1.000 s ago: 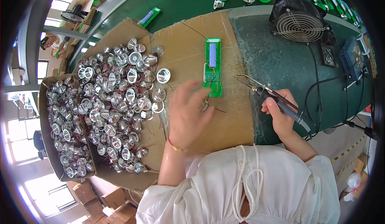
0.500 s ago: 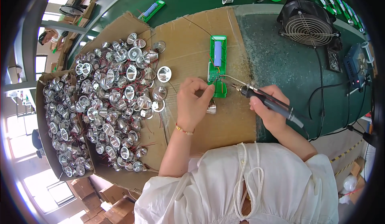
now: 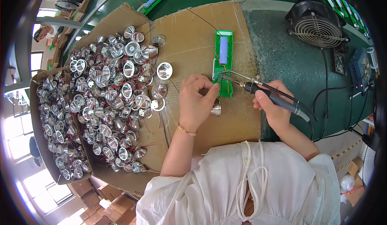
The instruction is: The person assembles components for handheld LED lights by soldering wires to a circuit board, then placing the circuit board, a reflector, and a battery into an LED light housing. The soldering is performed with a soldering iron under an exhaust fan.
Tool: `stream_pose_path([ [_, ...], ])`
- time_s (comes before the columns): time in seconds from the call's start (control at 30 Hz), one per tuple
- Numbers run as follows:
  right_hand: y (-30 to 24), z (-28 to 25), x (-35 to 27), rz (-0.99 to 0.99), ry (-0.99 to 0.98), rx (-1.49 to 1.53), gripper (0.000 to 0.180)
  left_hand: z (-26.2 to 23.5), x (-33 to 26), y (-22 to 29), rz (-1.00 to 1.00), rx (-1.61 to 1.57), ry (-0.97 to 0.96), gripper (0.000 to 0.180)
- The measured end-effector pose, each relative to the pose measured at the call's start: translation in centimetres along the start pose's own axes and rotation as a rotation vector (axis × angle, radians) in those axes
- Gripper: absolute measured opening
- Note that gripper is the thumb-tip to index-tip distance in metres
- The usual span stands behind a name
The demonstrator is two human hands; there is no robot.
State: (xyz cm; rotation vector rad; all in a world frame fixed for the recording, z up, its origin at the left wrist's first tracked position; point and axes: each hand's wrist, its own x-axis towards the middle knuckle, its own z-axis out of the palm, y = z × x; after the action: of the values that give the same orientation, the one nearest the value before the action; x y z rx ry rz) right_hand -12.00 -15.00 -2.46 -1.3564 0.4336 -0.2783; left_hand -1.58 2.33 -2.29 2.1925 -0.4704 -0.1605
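A green plastic housing (image 3: 217,66) lies lengthwise on the cardboard in front of me, with a purple cylindrical battery (image 3: 223,50) in its far half and thin wires running beside it. My left hand (image 3: 196,102) is closed in a pinch at the housing's near left edge; whatever is between thumb and finger is hidden. A shiny reflector cup (image 3: 217,108) rests just beside those fingertips, partly covered by the hand. My right hand (image 3: 274,108) grips a soldering iron (image 3: 278,101) with a thin curved metal tube along it. The iron's tip reaches the housing's near half, close to my left fingertips.
Many reflector cups with red wires (image 3: 107,98) fill cardboard trays on the left. A caged fan (image 3: 318,31) and a blue soldering station (image 3: 358,71) stand at right, with black cables trailing. More green housings (image 3: 153,1) line the far bench; a person is at far left.
The soldering iron has moved left, its tip going from beside the housing onto its near half. My left hand keeps its pinch. The whole view has shifted slightly.
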Motion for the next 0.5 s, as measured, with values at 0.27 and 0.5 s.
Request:
stream_pose_path([
  [0.27,-0.6,-1.8,-1.0,-0.079,0.083,0.019,0.014,0.0,0.1,0.2,-0.024,-0.021,-0.008,0.01],
  [0.5,0.0,-2.7,-1.5,-0.045,0.066,0.061,0.015,0.0,-0.1,0.2,-0.03,0.016,-0.009,0.01],
])
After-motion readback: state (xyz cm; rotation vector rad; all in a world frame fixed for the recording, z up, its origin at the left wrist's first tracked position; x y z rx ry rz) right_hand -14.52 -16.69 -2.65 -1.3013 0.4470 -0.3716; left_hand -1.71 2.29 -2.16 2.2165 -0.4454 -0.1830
